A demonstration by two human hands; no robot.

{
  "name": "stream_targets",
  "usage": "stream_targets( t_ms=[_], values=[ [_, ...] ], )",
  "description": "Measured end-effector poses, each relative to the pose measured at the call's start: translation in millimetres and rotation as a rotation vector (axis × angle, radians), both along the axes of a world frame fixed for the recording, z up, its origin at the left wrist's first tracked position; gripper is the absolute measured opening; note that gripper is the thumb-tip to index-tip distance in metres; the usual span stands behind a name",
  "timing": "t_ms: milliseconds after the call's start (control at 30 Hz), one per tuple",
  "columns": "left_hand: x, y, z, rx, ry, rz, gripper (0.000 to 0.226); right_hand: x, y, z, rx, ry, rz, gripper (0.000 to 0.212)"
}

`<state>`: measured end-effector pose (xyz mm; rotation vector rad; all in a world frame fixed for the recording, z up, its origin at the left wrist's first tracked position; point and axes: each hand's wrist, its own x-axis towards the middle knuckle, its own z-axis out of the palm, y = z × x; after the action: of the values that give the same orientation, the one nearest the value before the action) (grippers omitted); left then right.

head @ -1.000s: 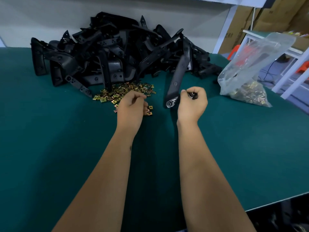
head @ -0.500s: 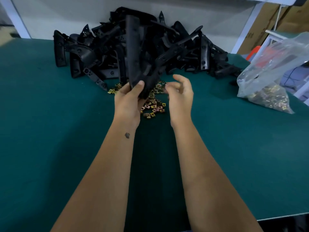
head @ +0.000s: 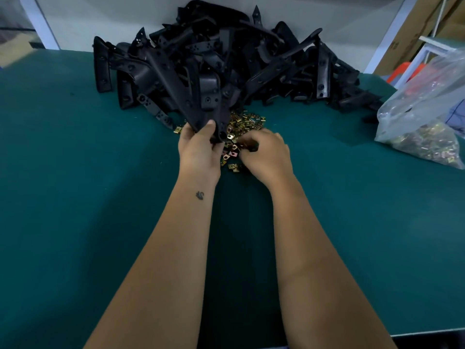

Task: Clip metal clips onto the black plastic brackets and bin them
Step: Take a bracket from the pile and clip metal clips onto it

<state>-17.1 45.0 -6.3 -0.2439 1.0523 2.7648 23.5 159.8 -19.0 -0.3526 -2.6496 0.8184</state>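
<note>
My left hand (head: 200,152) grips the near end of a long black plastic bracket (head: 191,96), which slants up and away to the left above the table. A loose heap of small gold metal clips (head: 241,127) lies on the green mat right behind both hands. My right hand (head: 266,154) is down on the near edge of that heap, fingers curled among the clips; whether it pinches one is hidden. A big pile of black brackets (head: 264,64) fills the back of the table.
A clear plastic bag (head: 425,122) holding more gold clips sits at the right edge of the green table (head: 100,197). White shelf posts and cardboard boxes stand behind the table at the right. The table's front edge runs along the bottom right.
The bracket passed from my right hand to my left and now tilts to the left. My right hand dropped from beside the bracket down onto the clip heap.
</note>
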Motion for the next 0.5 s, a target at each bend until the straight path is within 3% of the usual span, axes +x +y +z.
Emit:
stream_targets(
  t_ms=[200,500],
  values=[
    [4.2,7.7,-0.8,-0.084,0.031,-0.047,0.021,6.4,5.3,5.6,-0.299,0.14,-0.007,0.023],
    [-0.1,4.6,-4.2,0.033,0.003,-0.087,0.012,7.9,2.9,11.5,-0.807,0.369,-0.034,0.021]
  ],
)
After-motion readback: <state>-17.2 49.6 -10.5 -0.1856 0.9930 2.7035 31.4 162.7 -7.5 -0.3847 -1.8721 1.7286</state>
